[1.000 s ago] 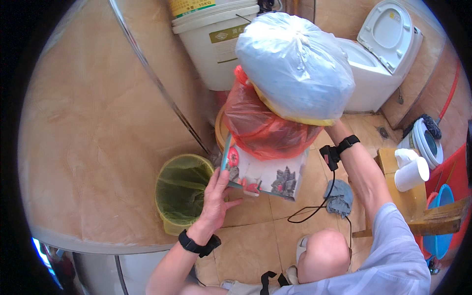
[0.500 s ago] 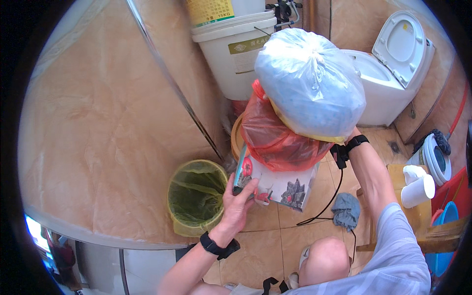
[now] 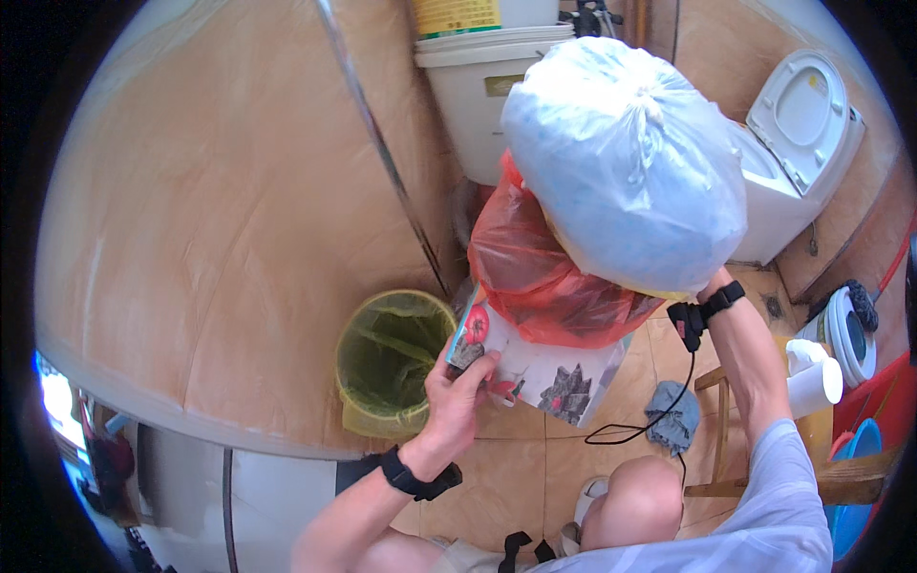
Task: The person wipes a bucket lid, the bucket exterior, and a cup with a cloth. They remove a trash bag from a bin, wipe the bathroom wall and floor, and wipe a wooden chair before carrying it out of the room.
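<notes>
My left hand [image 3: 457, 393] is closed on the near left corner of a flat white box [image 3: 521, 358] printed with red and grey pictures. A red translucent plastic bag [image 3: 544, 277] rests on top of the box. Above it sits a bulging, tied white plastic bag [image 3: 626, 162] with pale blue contents. My right hand [image 3: 713, 283] reaches to the right underside of the stack, its fingers hidden behind the white bag. To the left of my left hand stands a round bin [image 3: 346, 368] lined with a yellow-green bag.
White buckets [image 3: 468, 105] are stacked against the wall at the back. An open toilet [image 3: 798, 143] stands at the far right. A wooden stool [image 3: 812, 482] with a white jug [image 3: 814, 382] is at right. A grey-blue cloth [image 3: 673, 417] lies on the tiled floor beside a black cable [image 3: 616, 441].
The view has shifted slightly. The box and both bags are still stacked together; the white bag appears larger and a little farther right. My left hand keeps its hold on the box.
</notes>
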Demonstrator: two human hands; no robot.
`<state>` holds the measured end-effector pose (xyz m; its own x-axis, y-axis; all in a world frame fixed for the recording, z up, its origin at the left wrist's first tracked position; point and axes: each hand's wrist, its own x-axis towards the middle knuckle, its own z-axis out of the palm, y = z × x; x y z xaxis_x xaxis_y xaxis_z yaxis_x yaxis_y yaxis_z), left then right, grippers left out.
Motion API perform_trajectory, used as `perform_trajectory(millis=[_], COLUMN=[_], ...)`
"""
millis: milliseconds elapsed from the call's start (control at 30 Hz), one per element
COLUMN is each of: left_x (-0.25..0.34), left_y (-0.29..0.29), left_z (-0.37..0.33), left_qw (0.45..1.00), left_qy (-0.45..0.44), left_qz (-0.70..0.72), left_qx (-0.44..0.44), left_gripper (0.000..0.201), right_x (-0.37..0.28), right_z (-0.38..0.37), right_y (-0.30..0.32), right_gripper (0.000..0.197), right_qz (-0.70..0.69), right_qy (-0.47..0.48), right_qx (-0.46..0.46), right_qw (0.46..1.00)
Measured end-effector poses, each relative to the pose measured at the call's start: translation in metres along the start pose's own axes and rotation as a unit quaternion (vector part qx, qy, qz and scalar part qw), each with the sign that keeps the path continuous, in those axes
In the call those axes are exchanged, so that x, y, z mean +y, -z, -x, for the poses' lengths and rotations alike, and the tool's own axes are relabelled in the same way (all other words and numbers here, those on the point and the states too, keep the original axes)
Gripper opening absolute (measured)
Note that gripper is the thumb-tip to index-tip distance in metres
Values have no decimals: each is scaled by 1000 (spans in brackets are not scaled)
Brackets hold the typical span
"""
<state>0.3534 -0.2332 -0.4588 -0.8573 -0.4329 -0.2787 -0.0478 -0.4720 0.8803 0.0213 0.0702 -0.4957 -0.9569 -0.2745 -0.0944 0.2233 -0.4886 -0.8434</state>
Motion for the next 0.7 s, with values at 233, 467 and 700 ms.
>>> perform_trajectory(millis=[233,467,700], left_x=[2,71,99], left_y=[11,17,88], left_z=[5,48,82], left_qw=[999,993,985], left_qy=[30,51,38], left_qz=[-9,-46,-34], left_qx=[8,100,164], left_gripper=[11,5,3], right_x=[-16,-14,50], right_z=[21,36,37], right_y=[-30,-93,-180], right_gripper=[60,58,57], right_qz=[12,28,20], right_qy=[2,-65,-137], right_qx=[-53,-128,-203], right_qw=[999,989,969])
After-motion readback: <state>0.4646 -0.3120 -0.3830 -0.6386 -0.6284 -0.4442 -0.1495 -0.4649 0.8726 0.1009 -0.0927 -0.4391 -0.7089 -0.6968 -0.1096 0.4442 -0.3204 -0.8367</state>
